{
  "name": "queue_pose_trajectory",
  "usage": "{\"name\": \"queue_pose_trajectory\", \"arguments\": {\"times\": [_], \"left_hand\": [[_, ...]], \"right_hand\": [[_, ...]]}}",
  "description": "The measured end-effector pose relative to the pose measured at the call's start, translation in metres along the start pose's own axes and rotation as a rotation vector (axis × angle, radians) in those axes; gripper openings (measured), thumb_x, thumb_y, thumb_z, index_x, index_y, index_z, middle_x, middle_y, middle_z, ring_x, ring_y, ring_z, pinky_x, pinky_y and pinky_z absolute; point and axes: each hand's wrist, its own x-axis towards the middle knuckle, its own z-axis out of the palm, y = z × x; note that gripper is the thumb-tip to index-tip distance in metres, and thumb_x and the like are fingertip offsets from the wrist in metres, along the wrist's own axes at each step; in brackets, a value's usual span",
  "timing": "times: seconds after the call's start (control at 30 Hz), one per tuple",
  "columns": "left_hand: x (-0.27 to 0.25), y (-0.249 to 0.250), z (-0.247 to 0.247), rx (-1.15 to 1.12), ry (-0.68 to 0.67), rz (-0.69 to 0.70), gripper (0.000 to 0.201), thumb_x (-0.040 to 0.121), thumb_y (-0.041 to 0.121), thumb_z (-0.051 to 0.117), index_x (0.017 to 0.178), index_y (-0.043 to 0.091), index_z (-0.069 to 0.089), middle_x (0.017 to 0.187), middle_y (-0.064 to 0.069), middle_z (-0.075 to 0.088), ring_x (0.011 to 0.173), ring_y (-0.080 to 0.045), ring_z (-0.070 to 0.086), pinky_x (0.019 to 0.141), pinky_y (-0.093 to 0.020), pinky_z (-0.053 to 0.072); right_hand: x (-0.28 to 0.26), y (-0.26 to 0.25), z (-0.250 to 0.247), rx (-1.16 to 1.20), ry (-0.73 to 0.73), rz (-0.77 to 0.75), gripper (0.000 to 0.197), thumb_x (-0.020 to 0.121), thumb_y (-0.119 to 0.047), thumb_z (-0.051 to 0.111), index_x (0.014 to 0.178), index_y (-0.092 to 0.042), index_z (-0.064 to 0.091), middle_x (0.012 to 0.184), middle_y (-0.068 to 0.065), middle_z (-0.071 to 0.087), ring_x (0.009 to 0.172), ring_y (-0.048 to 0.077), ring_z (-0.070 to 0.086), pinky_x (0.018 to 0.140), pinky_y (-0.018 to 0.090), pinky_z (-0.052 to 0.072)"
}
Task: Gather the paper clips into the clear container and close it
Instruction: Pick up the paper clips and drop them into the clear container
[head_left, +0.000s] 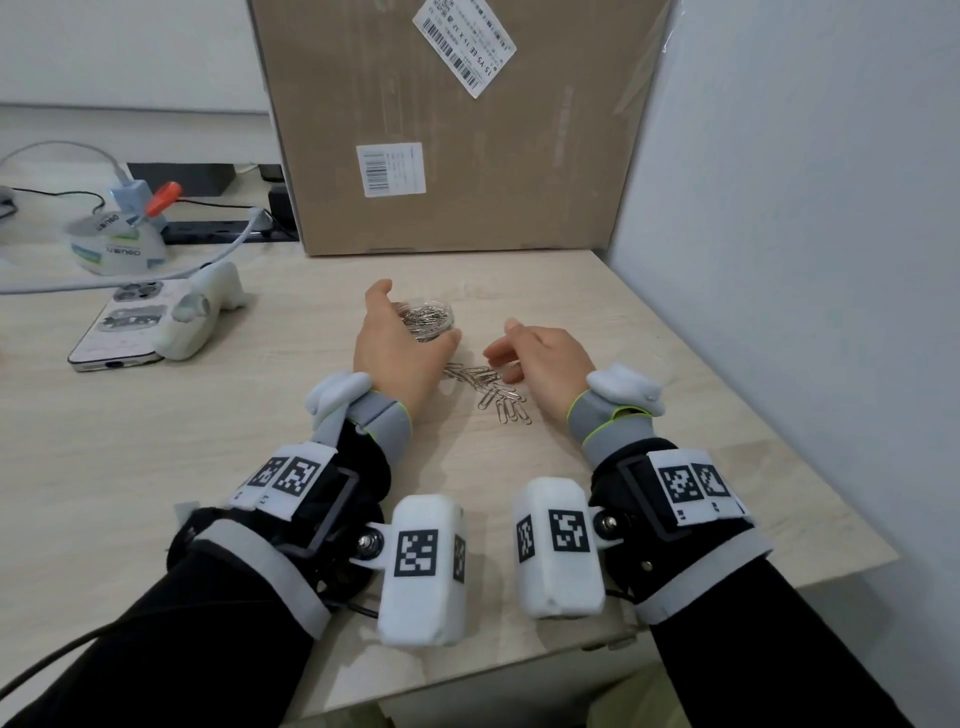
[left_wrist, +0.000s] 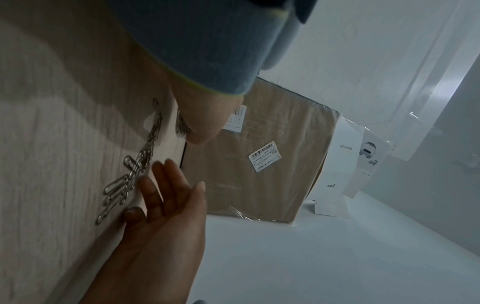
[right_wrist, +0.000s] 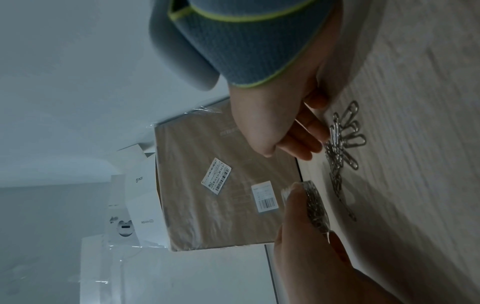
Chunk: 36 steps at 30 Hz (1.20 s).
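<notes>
My left hand (head_left: 400, 348) curled round the clear container (head_left: 434, 319) near the desk's (head_left: 156, 441) far edge. My right hand (head_left: 545, 364) hung loosely curled and empty beside the loose paper clips (head_left: 493, 392).

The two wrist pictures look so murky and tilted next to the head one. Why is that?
Head view: bright, even light, sharp on the loose paper clips and clear container, though the wide lens bends the desk edges. Left wrist view: dim, bluish, scene turned sideways, the right hand dark and soft. Right wrist view: likewise dim and rotated, wrist band blurred, left hand in shade.
</notes>
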Motion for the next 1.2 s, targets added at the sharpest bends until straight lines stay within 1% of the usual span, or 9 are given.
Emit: {"name": "queue_pose_trajectory", "arguments": {"times": [0.1,0.23,0.3,0.4,0.5,0.67,0.93,1.03,1.2], "left_hand": [[-0.001,0.000,0.000,-0.003,-0.001,-0.007,0.079,0.076,0.029,0.072,0.141,0.016,0.029,0.122,-0.003,0.058,0.112,-0.024,0.055,0.085,-0.025,0.036],[0.000,0.001,-0.001,-0.011,-0.007,-0.016,0.079,0.077,0.029,0.072,0.142,0.016,0.028,0.123,-0.003,0.057,0.113,-0.023,0.055,0.082,-0.023,0.033],[0.000,0.001,-0.002,-0.011,-0.013,-0.021,0.079,0.077,0.029,0.072,0.142,0.016,0.028,0.123,-0.002,0.056,0.112,-0.022,0.054,0.082,-0.022,0.032],[0.000,0.000,-0.002,-0.012,-0.007,-0.020,0.079,0.077,0.029,0.072,0.141,0.016,0.029,0.123,-0.003,0.057,0.112,-0.022,0.055,0.082,-0.022,0.032],[0.001,0.000,-0.001,-0.012,-0.004,-0.015,0.078,0.077,0.029,0.072,0.141,0.016,0.029,0.121,-0.003,0.058,0.112,-0.023,0.055,0.083,-0.022,0.033],[0.001,-0.001,0.000,-0.010,-0.003,-0.027,0.079,0.076,0.031,0.072,0.141,0.018,0.030,0.120,-0.001,0.058,0.111,-0.023,0.056,0.083,-0.023,0.034],[0.000,0.001,-0.003,-0.017,-0.010,-0.029,0.077,0.077,0.031,0.072,0.141,0.019,0.030,0.125,-0.003,0.056,0.113,-0.023,0.055,0.084,-0.023,0.033],[-0.001,0.002,-0.001,-0.033,-0.026,-0.011,0.078,0.076,0.031,0.072,0.141,0.019,0.031,0.124,-0.002,0.057,0.112,-0.023,0.055,0.084,-0.024,0.034],[-0.003,0.004,-0.003,-0.051,-0.051,0.003,0.078,0.076,0.032,0.073,0.141,0.019,0.031,0.125,-0.002,0.057,0.113,-0.023,0.055,0.088,-0.026,0.037]], "right_hand": [[0.001,0.001,-0.003,0.060,0.123,-0.001,0.044,0.096,-0.035,0.039,0.065,-0.019,0.066,0.069,-0.001,0.067,0.057,0.016,0.059,0.062,0.024,0.047],[0.004,0.004,-0.013,-0.062,0.268,0.079,0.052,0.093,-0.041,0.035,0.054,-0.015,0.059,0.062,0.006,0.063,0.069,0.036,0.064,0.074,0.045,0.054],[0.001,0.002,-0.018,-0.110,0.231,0.135,0.057,0.093,-0.044,0.033,0.057,-0.008,0.057,0.065,0.014,0.064,0.063,0.035,0.062,0.072,0.046,0.055],[-0.007,-0.001,-0.016,-0.125,0.029,0.136,0.064,0.093,-0.049,0.032,0.045,-0.010,0.049,0.053,0.018,0.062,0.041,0.027,0.054,0.049,0.032,0.049],[-0.010,-0.001,-0.006,-0.106,-0.117,0.080,0.062,0.093,-0.049,0.035,0.047,-0.012,0.053,0.050,0.014,0.063,0.036,0.021,0.053,0.043,0.019,0.038],[-0.012,-0.010,-0.005,0.132,-0.042,-0.002,0.049,0.097,-0.039,0.040,0.060,-0.011,0.057,0.061,0.010,0.066,0.048,0.019,0.059,0.036,0.011,0.033],[-0.012,0.002,-0.048,0.154,0.429,0.046,0.055,0.097,-0.043,0.034,0.053,-0.016,0.054,0.053,0.004,0.062,0.040,0.015,0.054,0.055,0.028,0.046],[-0.017,0.011,-0.062,0.122,0.492,0.106,0.057,0.096,-0.044,0.032,0.053,-0.014,0.055,0.053,0.003,0.062,0.044,0.016,0.056,0.061,0.029,0.047],[-0.032,0.017,-0.081,-0.015,0.496,0.215,0.062,0.093,-0.050,0.027,0.054,-0.015,0.059,0.059,0.004,0.065,0.071,0.030,0.065,0.080,0.038,0.051]]}}
